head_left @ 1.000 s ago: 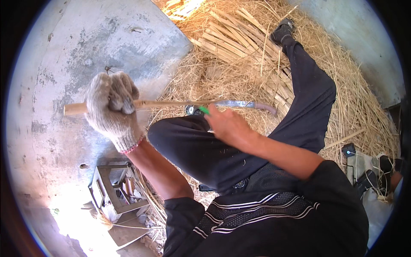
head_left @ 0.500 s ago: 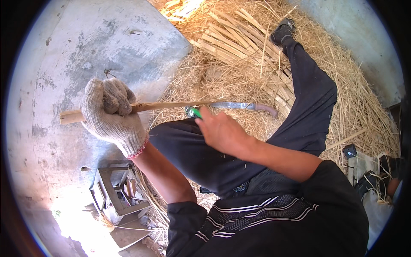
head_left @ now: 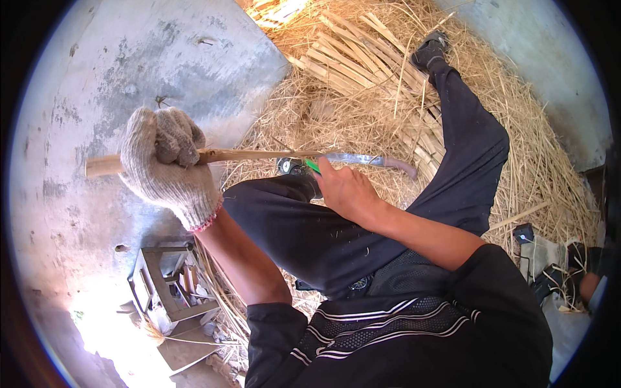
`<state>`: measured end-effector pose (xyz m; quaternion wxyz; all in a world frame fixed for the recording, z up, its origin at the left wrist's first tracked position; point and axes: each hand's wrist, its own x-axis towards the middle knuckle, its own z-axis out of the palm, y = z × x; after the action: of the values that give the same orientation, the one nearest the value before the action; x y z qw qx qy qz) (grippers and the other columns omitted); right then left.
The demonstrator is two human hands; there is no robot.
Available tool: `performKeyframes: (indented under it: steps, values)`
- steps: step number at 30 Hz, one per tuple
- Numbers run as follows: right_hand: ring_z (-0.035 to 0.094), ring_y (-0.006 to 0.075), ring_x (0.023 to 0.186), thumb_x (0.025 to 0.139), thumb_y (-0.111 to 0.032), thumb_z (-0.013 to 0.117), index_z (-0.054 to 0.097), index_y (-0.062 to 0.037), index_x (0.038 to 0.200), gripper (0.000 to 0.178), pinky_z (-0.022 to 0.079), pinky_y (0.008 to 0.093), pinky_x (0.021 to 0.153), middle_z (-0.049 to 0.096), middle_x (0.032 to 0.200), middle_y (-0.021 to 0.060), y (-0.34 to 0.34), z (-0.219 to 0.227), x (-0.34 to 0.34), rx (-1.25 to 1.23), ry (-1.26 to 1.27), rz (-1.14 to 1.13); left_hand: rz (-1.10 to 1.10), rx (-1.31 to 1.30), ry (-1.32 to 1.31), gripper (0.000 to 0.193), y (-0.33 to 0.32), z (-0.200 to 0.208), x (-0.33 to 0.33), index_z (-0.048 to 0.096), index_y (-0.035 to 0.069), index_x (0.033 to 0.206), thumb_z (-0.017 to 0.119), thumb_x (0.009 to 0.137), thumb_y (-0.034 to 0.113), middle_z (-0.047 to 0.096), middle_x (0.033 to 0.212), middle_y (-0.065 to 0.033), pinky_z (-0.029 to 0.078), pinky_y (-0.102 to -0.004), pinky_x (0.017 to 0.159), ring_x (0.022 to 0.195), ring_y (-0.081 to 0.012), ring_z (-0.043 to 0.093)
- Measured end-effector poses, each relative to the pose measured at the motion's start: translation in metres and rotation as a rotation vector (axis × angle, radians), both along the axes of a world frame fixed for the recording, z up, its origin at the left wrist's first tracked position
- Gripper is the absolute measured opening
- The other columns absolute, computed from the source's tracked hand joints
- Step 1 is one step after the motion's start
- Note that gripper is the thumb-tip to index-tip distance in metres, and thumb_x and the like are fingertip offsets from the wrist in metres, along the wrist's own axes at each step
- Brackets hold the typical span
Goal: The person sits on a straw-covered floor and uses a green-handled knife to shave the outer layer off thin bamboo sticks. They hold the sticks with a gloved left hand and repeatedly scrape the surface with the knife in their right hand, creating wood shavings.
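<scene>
Left hand: grip closed round strip | right hand: grip on green tool, contact unclear | strip: between hands, beyond knee | advice: brace strip firmly, press lightly, keep left hand clear

A wooden strip runs crosswise through the left hand, one end jutting out left of it and the other reaching the right hand, whose small tool sits just on the near side of that end. Beyond the right hand a machete lies on shavings, handle to the right, left of the right leg. Farther ahead, slats lie piled left of the right shoe; a wooden frame stands left of the left forearm.
</scene>
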<state>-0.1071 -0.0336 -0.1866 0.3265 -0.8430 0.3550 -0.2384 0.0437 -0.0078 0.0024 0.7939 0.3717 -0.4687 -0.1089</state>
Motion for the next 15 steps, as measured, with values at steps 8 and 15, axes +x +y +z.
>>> performKeyframes:
  steps: [8,15]
  values:
    - [0.066,0.0454,0.07,0.098,-0.021,0.05,0.051,0.0058,0.1,0.026,0.054,0.0527,0.063,0.063,0.069,0.0276,0.001,0.03,-0.001,0.087,0.062,0.077,0.062,-0.009,0.019,0.04,0.0,0.003,0.005,0.033,0.015,0.053,0.056,0.086,0.011,0.029,0.044,0.0028,0.023,-0.027,0.036,0.036,-0.0082,0.024]
    - [0.061,0.05,0.062,0.098,-0.026,0.052,0.05,0.0024,0.101,0.029,0.049,0.0561,0.056,0.059,0.061,0.0269,0.002,0.038,-0.005,0.085,-0.06,0.041,0.065,-0.016,-0.03,0.041,-0.004,0.002,-0.003,0.03,0.017,0.053,0.054,0.085,0.011,0.027,0.044,0.0036,0.023,-0.0266,0.036,0.035,-0.0083,0.023]
